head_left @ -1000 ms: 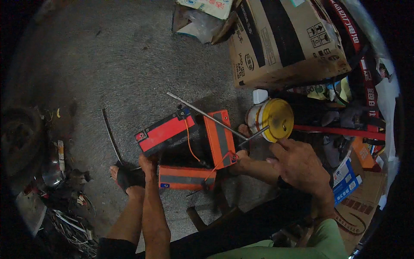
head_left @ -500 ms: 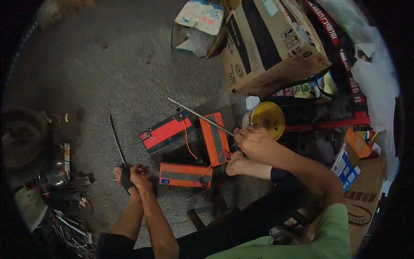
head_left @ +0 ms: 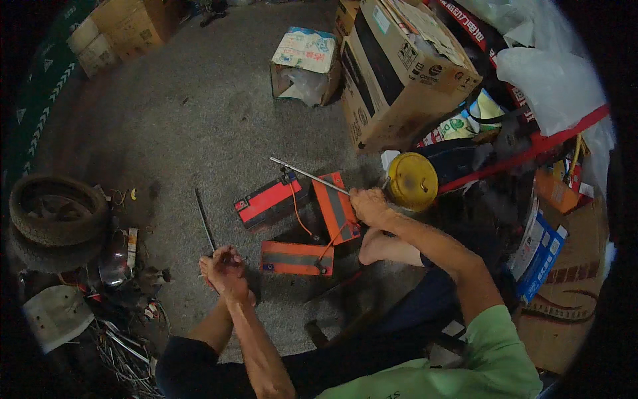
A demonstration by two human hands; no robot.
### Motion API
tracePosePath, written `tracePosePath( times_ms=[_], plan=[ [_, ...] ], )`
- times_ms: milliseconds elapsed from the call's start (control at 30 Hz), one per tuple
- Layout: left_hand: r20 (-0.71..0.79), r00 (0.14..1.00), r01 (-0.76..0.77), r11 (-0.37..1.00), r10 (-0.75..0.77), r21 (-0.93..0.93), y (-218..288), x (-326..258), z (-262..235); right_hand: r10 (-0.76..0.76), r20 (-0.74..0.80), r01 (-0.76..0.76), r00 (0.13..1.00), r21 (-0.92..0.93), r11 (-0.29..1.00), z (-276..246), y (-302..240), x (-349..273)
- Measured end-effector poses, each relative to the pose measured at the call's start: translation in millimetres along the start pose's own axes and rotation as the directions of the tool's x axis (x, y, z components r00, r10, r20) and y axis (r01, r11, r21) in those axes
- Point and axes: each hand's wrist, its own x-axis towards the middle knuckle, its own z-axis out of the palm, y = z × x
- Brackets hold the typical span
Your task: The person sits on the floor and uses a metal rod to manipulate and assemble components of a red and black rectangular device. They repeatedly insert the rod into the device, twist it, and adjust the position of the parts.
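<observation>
My right hand [head_left: 369, 204] is closed round one end of a long silver metal rod [head_left: 309, 174]. The rod slants up and left over the batteries. My left hand [head_left: 226, 271], fingers curled, is at the lower end of a thin dark rod [head_left: 205, 218] and appears to grip it; the grip is partly hidden. Between my hands lie three block batteries: a red-topped black one [head_left: 260, 207], an upright-lying orange one with a grey stripe [head_left: 331, 206], and another orange one [head_left: 292, 257] nearer me. An orange wire [head_left: 297, 209] hangs off the red-topped battery.
A yellow-lidded tub [head_left: 413, 181] stands right of the batteries, by my bare foot [head_left: 379, 250]. Large cardboard boxes [head_left: 392, 113] and a small open carton [head_left: 279, 83] are behind. Tyres [head_left: 60, 223] and tangled cables [head_left: 119, 356] lie at left.
The view has shifted, so the batteries appear farther right. My left hand has come off the foot area to the dark rod's end. The right hand keeps the silver rod.
</observation>
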Motion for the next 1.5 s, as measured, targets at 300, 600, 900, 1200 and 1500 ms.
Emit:
tracePosePath(
  times_ms=[300,600,900,1200,1500],
  plan=[
    [0.127,0.992,-0.073,0.850,0.008,0.522,-44.0,25.5,66.1,0.137,0.157,-0.171,0.978,0.232,0.958,-150.7,14.9,9.6],
    [0.357,0.913,-0.406,0.537,0.199,0.739,-89.3,66.1,120.2,0.164,0.557,-0.510,0.814,0.820,-0.260,-253.7,53.1,12.0],
    [0.281,0.928,-0.350,0.313,0.244,0.883,-114.1,79.9,137.7,0.241,0.365,-0.410,0.899,0.896,0.173,-265.5,60.8,32.9],
    [0.274,0.926,-0.351,0.321,0.261,0.880,-121.2,89.2,130.4,0.175,0.283,-0.330,0.943,0.859,0.391,-271.3,34.4,53.0],
    [0.248,0.951,-0.302,0.394,0.184,0.868,-110.5,90.1,137.6,0.122,0.156,-0.197,0.980,0.834,0.515,-268.9,4.4,76.3]
  ],
)
